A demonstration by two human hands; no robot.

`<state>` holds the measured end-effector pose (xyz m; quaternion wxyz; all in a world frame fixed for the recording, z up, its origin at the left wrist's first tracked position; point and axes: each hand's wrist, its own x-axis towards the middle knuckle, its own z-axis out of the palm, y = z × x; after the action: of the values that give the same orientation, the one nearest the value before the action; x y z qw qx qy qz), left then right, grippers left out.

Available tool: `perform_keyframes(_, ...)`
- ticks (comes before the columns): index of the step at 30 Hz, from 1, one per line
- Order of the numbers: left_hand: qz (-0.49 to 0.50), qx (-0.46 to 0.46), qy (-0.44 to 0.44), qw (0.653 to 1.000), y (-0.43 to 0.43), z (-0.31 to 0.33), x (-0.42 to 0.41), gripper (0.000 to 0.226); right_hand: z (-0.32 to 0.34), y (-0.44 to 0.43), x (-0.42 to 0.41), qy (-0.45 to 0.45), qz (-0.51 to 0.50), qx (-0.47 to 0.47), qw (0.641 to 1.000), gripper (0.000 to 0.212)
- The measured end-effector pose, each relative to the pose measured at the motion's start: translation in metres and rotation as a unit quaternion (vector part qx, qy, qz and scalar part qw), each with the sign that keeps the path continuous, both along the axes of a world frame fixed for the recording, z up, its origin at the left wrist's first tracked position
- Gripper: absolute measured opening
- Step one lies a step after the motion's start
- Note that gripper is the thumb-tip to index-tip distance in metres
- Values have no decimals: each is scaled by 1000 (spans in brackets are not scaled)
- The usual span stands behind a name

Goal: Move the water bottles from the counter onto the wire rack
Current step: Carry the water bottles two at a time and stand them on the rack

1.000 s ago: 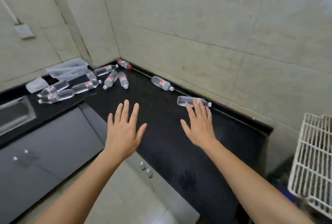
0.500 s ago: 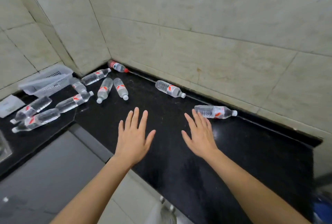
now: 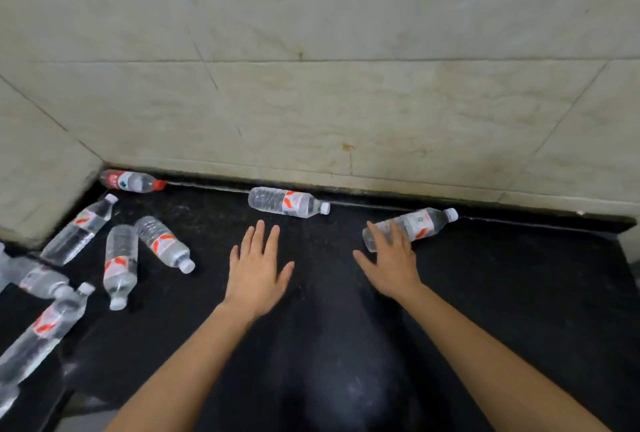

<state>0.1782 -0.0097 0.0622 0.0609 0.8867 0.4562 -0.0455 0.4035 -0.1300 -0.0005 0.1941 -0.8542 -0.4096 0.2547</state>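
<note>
The water bottles all lie on their sides on the black counter [image 3: 519, 293]. The nearest bottle [image 3: 420, 224], right of centre, points its white cap to the upper right, close to the foot of the wall. The right hand [image 3: 389, 262] reaches over its bottom end with fingers straight and slightly spread, gripping nothing; whether the fingertips touch the plastic cannot be told. The left hand [image 3: 256, 269] is stretched out flat in the middle of the frame, fingers apart, holding nothing. Just above it a second bottle [image 3: 287, 202] lies along the wall with its cap to the right. In the corner at the upper left lies a red-capped bottle [image 3: 130, 181]. Down the left side is a loose cluster of bottles [image 3: 119, 263], some touching one another, blurred toward the lower left edge. A pale tiled wall [image 3: 346, 85] fills the upper half.
</note>
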Motion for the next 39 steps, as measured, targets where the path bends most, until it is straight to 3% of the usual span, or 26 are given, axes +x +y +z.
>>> perform_keyframes(7, -85, -53, 28, 995, 103, -62, 49, 85, -13, 37, -4, 71, -186, 23, 980, 86)
perform_keyframes(11, -172, -18, 87, 981, 155, -94, 75, 88, -29, 66, -11, 65, -273, 24, 959, 94)
perform_keyframes(16, -230, -5, 28, 973, 204, -132, 79, 87, -49, 96, -10, 58, -324, -47, 943, 98)
perform_keyframes(18, -247, 14, -10, 969, 215, -144, 79, 83, -62, 103, -11, 54, -347, -41, 935, 90)
perform_keyframes(21, -289, 52, -55, 954, 229, -150, 87, 76, -82, 107, -14, -11, -387, 25, 922, 57)
perform_keyframes(25, -285, 61, -21, 956, 224, -143, 91, 71, -86, 97, -18, -24, -399, 60, 915, 42)
perform_keyframes(28, -267, 37, 32, 962, 210, -134, 89, 73, -77, 69, -34, -15, -373, 65, 926, 33)
perform_keyframes(33, -236, -60, 22, 970, 153, -112, 59, 71, -69, 7, -84, 46, -269, 113, 955, 30)
perform_keyframes(36, -212, -142, 46, 966, 113, -102, 41, 63, -71, -8, -109, 75, -295, 134, 943, 29)
perform_keyframes(39, -119, -302, 8, 946, 86, -104, 14, 52, -64, -10, -126, 120, -384, 116, 908, 50)
